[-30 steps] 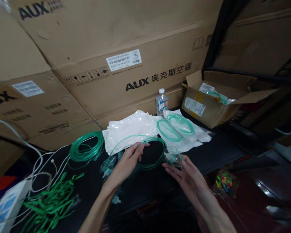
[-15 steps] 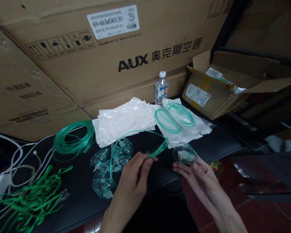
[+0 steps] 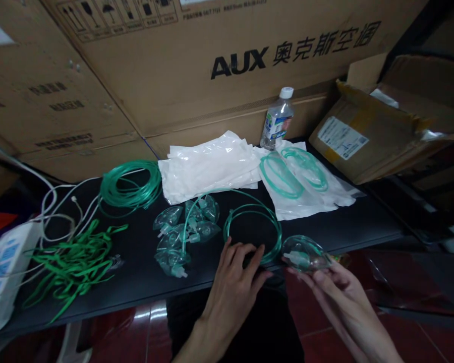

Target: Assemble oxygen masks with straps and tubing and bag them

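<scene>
A clear oxygen mask with a pale connector is held in my right hand, fingers closed on its edge. My left hand rests at the table's front edge, fingers apart over a loose coil of green tubing. The fingertips touch or nearly touch the coil's near side; exact contact is unclear. One end of this tubing arches left to a cluster of clear masks on the black table. Behind the coil lie white pouches with green tubing in them.
A thicker green tubing coil, a tangle of green straps, white cables and a power strip are at left. White packets lie at the back, beside a bottle. An open carton stands right, large cartons behind.
My left hand has lowered the tubing coil to the table and its fingers have opened. The coil has spread wider. My right hand still holds the mask. The view has tilted down.
</scene>
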### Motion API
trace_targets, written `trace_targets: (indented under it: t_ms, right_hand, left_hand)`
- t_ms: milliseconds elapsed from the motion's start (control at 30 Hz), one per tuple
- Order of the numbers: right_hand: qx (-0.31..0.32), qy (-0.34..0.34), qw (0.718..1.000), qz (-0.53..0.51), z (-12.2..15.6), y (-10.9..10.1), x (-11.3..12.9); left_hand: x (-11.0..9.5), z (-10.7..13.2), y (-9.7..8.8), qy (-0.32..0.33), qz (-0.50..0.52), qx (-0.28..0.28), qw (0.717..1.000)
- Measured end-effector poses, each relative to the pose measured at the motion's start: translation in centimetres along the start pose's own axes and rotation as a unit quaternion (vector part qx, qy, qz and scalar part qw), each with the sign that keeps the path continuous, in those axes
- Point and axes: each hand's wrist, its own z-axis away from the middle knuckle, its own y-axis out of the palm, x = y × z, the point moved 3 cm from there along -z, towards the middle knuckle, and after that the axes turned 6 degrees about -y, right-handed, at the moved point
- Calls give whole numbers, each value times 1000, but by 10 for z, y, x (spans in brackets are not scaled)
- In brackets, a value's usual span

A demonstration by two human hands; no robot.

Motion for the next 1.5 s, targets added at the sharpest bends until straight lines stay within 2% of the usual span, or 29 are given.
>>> trace_targets:
  t_ms: [67, 133, 200, 267, 433, 600, 733, 800, 867, 900, 1033, 1100, 1133, 1200, 1333, 1500]
  right_hand:
    - [17, 7, 1000, 7, -2, 8, -3]
    - [31, 21, 999, 16, -2, 13, -7]
    - [39, 32, 998, 26, -3, 15, -12]
    - [48, 34, 998, 31, -3, 15, -16]
    - [99, 36, 994, 7, -5, 26, -24]
    - [100, 40, 994, -24, -5, 40, -29]
    - [98, 33, 994, -34, -4, 45, -31]
    - [90, 33, 995, -37, -4, 46, -32]
    - [79, 34, 995, -41, -4, 47, -33]
    - [75, 35, 996, -44, -3, 47, -33]
    - [65, 28, 995, -66, -3, 50, -33]
    - [66, 20, 994, -82, -3, 52, -33]
    - [67, 17, 994, -89, -3, 53, -32]
    - [69, 11, 993, -99, -2, 55, -31]
    - [70, 7, 991, -113, 3, 56, -26]
    - [65, -10, 988, -139, 10, 56, -17]
  left_hand:
    - [12, 5, -26, -58, 4, -59, 997]
    - [30, 9, -56, -147, -20, -128, 981]
    - [49, 9, -80, -225, -73, -155, 959]
    - [65, 5, -93, -256, -112, -141, 950]
    - [89, -14, -95, -258, -145, -97, 950]
    - [94, -27, -96, -276, -132, -64, 950]
    - [85, -30, -111, -312, -93, -111, 939]
    - [79, -29, -118, -341, -21, -135, 930]
    - [74, -26, -117, -374, 111, -140, 910]
    - [71, -24, -113, -392, 193, -140, 889]
    - [54, -13, -80, -431, 472, -128, 759]
    - [44, -8, -62, -433, 551, -118, 704]
    - [39, -7, -55, -431, 577, -113, 685]
    - [31, -6, -45, -424, 608, -108, 663]
    - [21, -11, -37, -413, 639, -96, 642]
    - [20, -17, -31, -425, 648, -106, 623]
